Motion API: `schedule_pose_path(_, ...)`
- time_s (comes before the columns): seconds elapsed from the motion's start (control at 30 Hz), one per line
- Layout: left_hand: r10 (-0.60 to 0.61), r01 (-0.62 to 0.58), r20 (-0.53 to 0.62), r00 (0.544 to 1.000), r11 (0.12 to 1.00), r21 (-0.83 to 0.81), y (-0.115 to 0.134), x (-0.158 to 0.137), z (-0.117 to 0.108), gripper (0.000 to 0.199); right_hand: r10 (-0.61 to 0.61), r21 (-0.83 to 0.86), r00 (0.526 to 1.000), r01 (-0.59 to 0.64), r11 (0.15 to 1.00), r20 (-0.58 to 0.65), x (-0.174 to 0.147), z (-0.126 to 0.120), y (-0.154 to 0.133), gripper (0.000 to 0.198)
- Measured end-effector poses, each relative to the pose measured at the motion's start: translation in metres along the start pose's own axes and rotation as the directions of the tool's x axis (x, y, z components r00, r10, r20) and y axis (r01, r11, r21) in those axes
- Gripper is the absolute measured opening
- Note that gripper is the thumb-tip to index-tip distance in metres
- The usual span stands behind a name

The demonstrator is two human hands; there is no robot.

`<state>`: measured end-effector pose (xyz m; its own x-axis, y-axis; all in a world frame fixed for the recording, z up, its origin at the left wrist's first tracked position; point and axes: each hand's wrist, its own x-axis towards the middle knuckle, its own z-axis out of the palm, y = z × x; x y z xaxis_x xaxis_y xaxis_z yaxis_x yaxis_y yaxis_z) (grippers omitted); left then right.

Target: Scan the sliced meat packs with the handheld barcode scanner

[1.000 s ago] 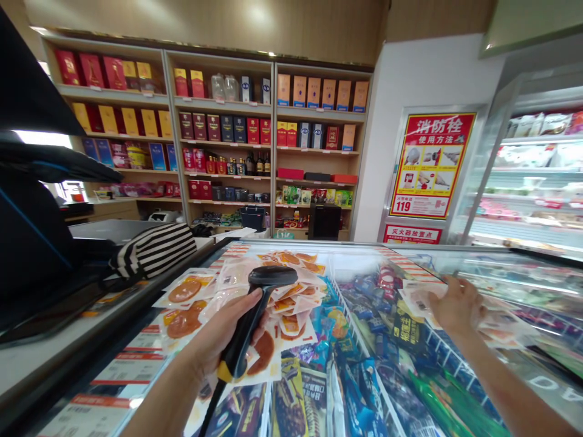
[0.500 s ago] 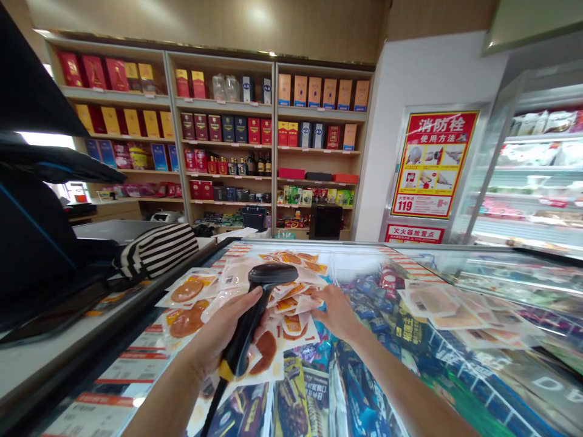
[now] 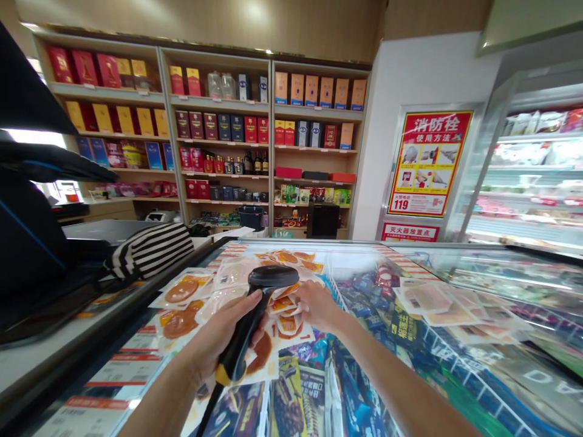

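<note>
Head view: black scanner [image 3: 246,321] with yellow trim above clear packets [image 3: 182,318] on the glass-topped freezer [image 3: 355,249].
Its long axis slants forward and rightward, broad end farthest; the left hand [image 3: 218,337] wraps it. The right hand [image 3: 319,304] curls at the packets, hold unclear. Wrapped goods [image 3: 289,394] lie inside.

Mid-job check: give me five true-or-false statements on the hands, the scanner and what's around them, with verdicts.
1. The left hand holds the scanner. True.
2. The right hand is on the far-right packets. False: it is at the packets beside the scanner.
3. A cord runs from the lower end of the scanner's handle. True.
4. The striped item lies in the middle of the glass. False: the striped item lies left of the glass.
5. The red poster is to the right of the shelves. True.
</note>
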<state>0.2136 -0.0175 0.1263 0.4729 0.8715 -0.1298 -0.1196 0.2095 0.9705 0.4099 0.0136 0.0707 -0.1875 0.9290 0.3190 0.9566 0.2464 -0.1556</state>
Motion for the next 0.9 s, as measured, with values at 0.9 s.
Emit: schedule_pose_path(0.9, -0.065, 0.043, 0.233, 0.97, 0.994, 0.097, -0.013, -0.001, 0.012, 0.029, 0.735, 0.702, 0.659, -0.448, 0.553, -0.158, -0.076, -0.028, 0.119, 0.037)
